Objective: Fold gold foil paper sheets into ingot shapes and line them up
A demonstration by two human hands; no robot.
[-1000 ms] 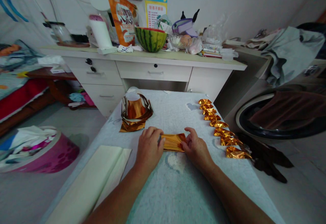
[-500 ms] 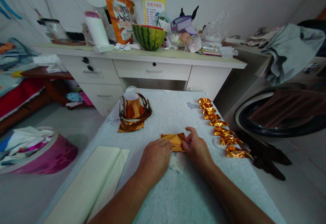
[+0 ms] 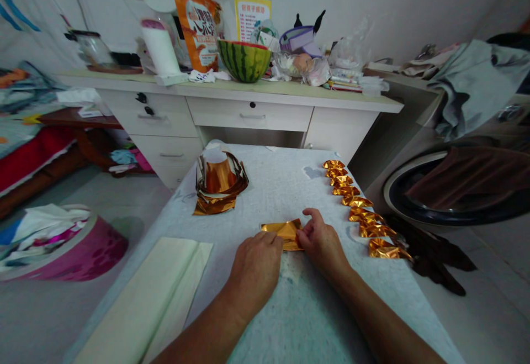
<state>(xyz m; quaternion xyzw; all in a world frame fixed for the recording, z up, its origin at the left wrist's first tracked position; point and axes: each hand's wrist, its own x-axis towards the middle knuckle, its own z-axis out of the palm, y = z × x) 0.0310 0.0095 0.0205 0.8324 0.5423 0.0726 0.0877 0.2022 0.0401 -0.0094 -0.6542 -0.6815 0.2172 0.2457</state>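
Observation:
A small folded sheet of gold foil paper [image 3: 291, 235] lies on the cloth-covered table [image 3: 281, 182] between my two hands. My left hand [image 3: 257, 259] holds its left end, fingers curled over the near edge. At the right end my right hand [image 3: 322, 242] grips the foil between thumb and fingers, with the index finger raised. Further off to the left stands a loose stack of gold foil sheets [image 3: 219, 179], bent round in a curl. Several folded gold foil pieces [image 3: 359, 213] run in a row down the table's right side.
Folded cream paper [image 3: 144, 297] lies at the table's left. A pink bin [image 3: 99, 248] stands on the floor beside it. Behind is a white desk [image 3: 248, 112] with a cut watermelon [image 3: 244, 61] and an orange bag [image 3: 199, 32]. A washing machine [image 3: 393, 187] is at right.
Both hands still hold the foil in nearly the same place. The left hand has shifted slightly toward me on the foil. The whole view has moved a little.

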